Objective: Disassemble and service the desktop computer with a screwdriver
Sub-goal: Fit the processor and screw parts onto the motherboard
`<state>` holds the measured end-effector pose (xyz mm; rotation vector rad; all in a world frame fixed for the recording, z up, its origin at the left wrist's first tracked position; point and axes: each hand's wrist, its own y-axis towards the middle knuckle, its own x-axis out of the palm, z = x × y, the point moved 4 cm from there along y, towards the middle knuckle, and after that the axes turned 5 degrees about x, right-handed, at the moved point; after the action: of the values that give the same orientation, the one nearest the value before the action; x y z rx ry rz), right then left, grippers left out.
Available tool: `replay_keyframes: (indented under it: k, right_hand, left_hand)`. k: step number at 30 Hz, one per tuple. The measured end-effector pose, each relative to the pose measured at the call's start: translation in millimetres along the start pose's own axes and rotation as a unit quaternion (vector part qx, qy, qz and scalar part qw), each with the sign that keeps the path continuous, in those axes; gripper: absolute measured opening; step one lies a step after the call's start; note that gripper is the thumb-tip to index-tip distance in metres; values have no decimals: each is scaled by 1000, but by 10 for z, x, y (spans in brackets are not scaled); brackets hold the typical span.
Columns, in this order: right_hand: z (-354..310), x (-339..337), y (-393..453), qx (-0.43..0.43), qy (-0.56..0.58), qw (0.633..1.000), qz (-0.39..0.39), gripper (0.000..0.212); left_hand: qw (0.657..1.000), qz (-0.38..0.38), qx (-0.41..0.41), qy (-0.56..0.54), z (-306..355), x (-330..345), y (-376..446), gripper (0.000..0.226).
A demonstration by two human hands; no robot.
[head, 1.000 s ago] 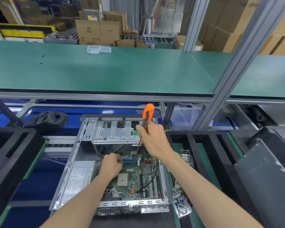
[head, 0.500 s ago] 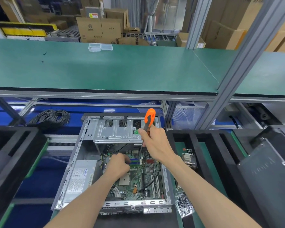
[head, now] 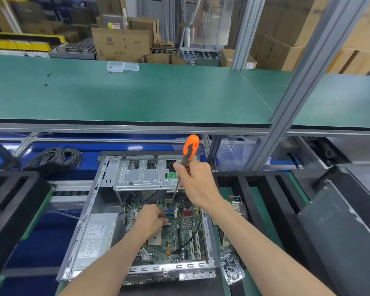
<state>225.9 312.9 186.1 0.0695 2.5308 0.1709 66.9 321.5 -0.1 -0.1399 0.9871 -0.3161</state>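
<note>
An open desktop computer case lies flat in front of me, its green motherboard exposed and a silver power supply at its left. My right hand grips an orange-and-grey screwdriver, whose shaft slants down to the board near the blue memory slots. My left hand rests on the motherboard with curled fingers beside those slots; whether it pinches anything is hidden. A metal drive cage covers the case's far end.
A green shelf runs above the case, bearing two small clear boxes. Black foam trays flank the case; the right one holds a heatsink. A bagged part lies by the case's right corner. Coiled black cable sits at far left.
My right hand and the screwdriver have shifted slightly, the tip staying on the board near the memory slots. My left hand has crept a little right toward the slots.
</note>
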Motion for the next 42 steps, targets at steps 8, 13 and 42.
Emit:
replay_keyframes:
  k: [8, 13, 42]
  right_hand:
    - [204, -60, -52, 21, -32, 999, 12, 38]
    - [277, -13, -52, 24, -44, 999, 14, 32]
    - [269, 36, -68, 20, -53, 998, 2, 30]
  left_hand:
    - [703, 10, -114, -702, -62, -139, -120, 26]
    - [686, -19, -104, -720, 13, -153, -129, 37]
    - [939, 16, 43, -342, 466, -188, -82, 14]
